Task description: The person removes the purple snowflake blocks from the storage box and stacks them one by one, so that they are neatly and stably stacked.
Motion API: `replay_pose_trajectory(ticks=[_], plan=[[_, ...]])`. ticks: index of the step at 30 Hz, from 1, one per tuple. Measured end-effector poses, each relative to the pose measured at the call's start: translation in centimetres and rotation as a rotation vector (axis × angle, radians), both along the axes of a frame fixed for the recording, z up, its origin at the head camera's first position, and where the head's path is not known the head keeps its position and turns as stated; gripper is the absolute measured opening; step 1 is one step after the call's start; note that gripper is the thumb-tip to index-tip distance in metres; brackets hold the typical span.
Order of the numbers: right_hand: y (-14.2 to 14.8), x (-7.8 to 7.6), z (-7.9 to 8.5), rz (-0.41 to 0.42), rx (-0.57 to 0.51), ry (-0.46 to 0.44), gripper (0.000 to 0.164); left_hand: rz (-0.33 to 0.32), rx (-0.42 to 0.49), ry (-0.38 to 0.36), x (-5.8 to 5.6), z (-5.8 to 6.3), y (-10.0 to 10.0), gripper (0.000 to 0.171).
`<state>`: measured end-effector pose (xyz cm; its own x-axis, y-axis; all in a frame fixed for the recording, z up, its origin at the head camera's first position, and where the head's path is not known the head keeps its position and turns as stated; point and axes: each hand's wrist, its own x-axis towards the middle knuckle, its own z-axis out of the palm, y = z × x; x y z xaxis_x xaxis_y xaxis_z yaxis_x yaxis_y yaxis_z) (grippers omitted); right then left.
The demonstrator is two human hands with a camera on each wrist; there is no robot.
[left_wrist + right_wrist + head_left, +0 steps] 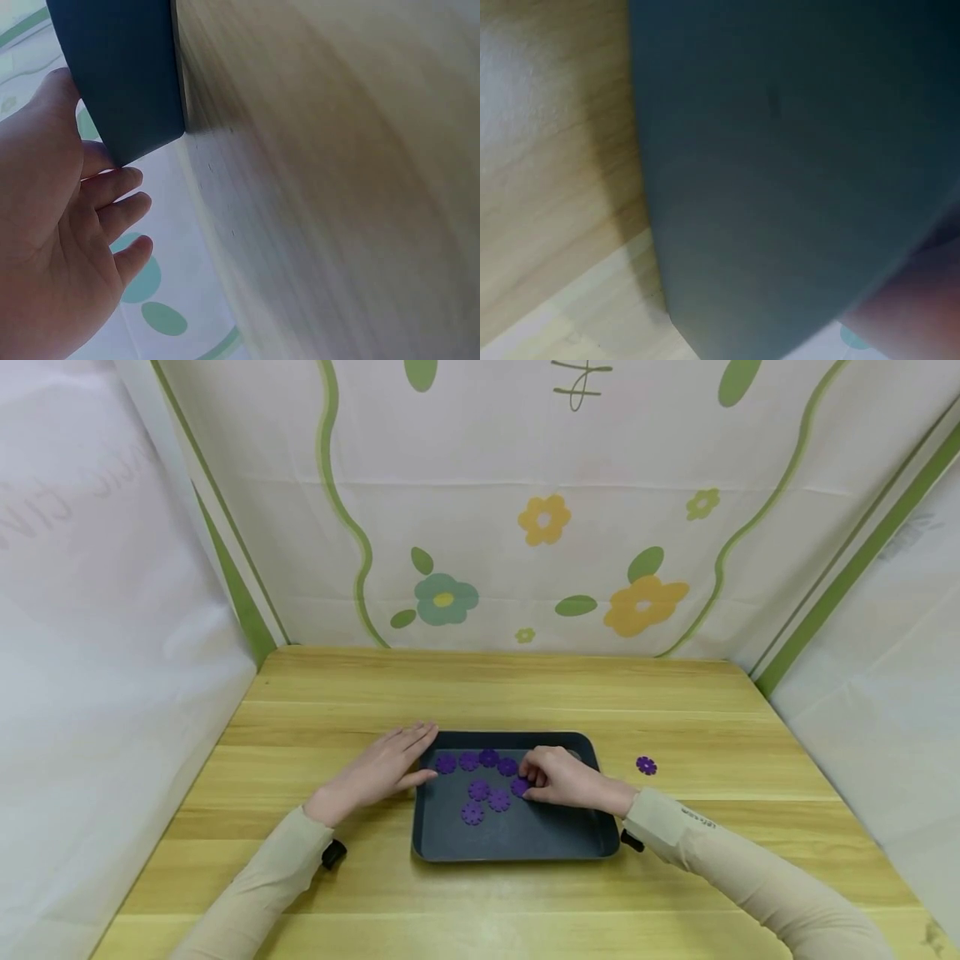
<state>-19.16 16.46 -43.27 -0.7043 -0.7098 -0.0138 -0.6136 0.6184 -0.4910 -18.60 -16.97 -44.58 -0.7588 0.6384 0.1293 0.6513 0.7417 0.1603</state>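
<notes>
A dark rectangular tray [528, 838] lies on the table with several purple notched discs in it. Four straight fingers of my left hand [386, 767] rest along its upper left corner, the thumb over the left rim. In the left wrist view that hand [64, 202] touches the outer corner of the tray [124, 67]. Over the right part of the tray, my right hand [566, 777] has curled fingers and pinches a purple notched disc [519, 787]. Most discs sit left of it, such as one disc [472, 813] nearest the front. The tray wall [765, 187] hides most of the right wrist view.
One more purple disc [646, 766] lies on the wooden table [360, 693] right of the tray. White fabric walls [480, 543] with printed flowers enclose the table at the back and both sides.
</notes>
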Motion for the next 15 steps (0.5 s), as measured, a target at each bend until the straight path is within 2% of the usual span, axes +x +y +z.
replay_pose_trajectory(ticks=[15], plan=[[0.04,-0.02,-0.15,-0.003,0.014,-0.022,0.019,0.003,-0.006,0.000,0.17,0.07,0.07,0.071]])
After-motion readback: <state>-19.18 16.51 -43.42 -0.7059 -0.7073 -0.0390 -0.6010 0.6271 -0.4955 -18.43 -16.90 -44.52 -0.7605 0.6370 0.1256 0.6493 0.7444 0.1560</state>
